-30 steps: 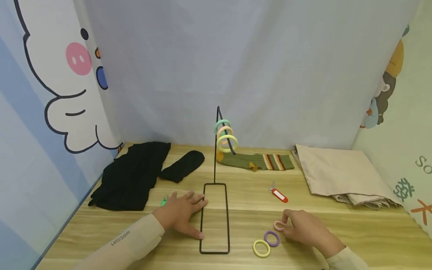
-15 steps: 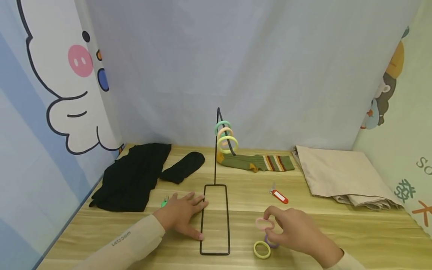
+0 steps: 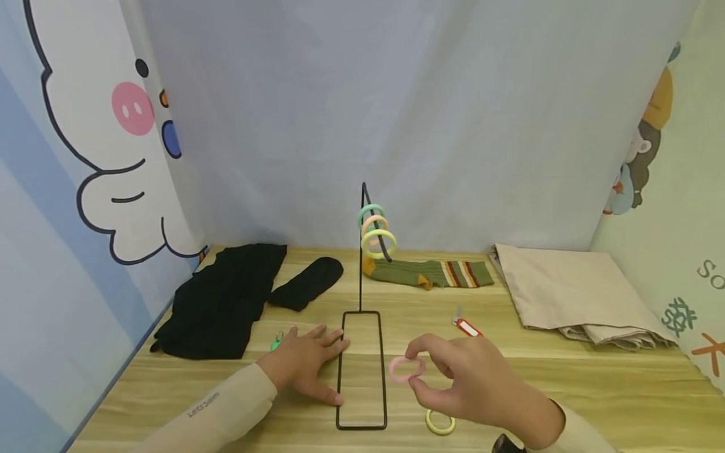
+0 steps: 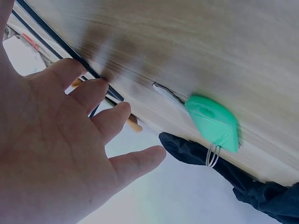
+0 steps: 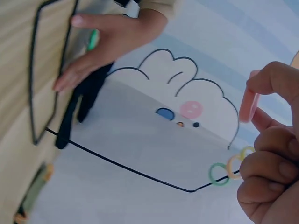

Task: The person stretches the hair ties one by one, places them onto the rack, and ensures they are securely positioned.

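My right hand (image 3: 476,384) pinches a pink ring (image 3: 392,371) between thumb and forefinger, above the table just right of the black wire stand (image 3: 360,283). In the right wrist view the pink ring (image 5: 249,100) appears edge-on, other fingers curled below. With fingers spread, my left hand (image 3: 306,365) rests on the left side of the stand's rectangular base. The stand's upper arm carries a green ring (image 3: 370,206), a peach ring (image 3: 374,218) and a yellow ring (image 3: 394,244). Another yellow ring (image 3: 440,431) lies below my right hand, which hides the purple ring.
A green key tag (image 4: 212,122) lies beside my left hand. A red key tag (image 3: 469,328) is partly behind my right hand. Toward the back lie black cloth (image 3: 223,302), a black sock (image 3: 308,282), a striped green sock (image 3: 396,270) and folded beige cloth (image 3: 572,289).
My right hand has lifted the pink ring off the table and carried it left toward the stand, now covering the purple ring. My left hand stays on the base.
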The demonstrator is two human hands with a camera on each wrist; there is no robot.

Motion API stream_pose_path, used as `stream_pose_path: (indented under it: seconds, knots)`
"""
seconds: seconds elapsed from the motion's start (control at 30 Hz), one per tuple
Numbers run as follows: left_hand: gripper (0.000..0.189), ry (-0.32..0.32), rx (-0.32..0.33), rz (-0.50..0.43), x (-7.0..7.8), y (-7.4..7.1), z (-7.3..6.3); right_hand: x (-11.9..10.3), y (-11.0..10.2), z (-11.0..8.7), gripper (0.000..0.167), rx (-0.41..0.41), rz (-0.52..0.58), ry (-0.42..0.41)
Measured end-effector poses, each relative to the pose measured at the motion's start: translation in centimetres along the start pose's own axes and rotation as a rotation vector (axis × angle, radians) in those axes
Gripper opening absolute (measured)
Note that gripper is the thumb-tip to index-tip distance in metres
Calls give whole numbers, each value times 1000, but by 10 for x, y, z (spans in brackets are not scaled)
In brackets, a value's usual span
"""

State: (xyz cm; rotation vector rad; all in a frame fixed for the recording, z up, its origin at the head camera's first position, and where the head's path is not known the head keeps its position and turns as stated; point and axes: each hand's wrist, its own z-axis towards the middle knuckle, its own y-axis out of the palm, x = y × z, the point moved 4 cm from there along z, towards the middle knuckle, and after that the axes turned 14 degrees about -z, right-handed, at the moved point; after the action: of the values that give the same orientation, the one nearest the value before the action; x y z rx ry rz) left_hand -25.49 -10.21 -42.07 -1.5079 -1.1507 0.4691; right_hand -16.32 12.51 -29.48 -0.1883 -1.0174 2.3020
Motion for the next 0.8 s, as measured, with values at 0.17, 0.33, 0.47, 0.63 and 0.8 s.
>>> stream_pose_path:
  seconds: [0.17, 0.33, 0.47, 0.63, 0.8]
  knots:
    - [100, 3, 0, -6, 1, -1, -1, 0, -16, 21, 21, 91, -16, -21]
    - [101, 6, 7, -8, 2, -1, -1, -2, -28, 38, 22, 171, -41, -74]
    - [101, 5, 9, -10, 2, -1, -2, -5, -35, 49, 22, 235, -45, -96]
    - [100, -1, 7, -12, 2, -1, -3, -6, -43, 61, 23, 304, -64, -96]
    - [100, 1, 5, -16, 1, 0, -2, -2, -49, 70, 24, 357, -68, -65]
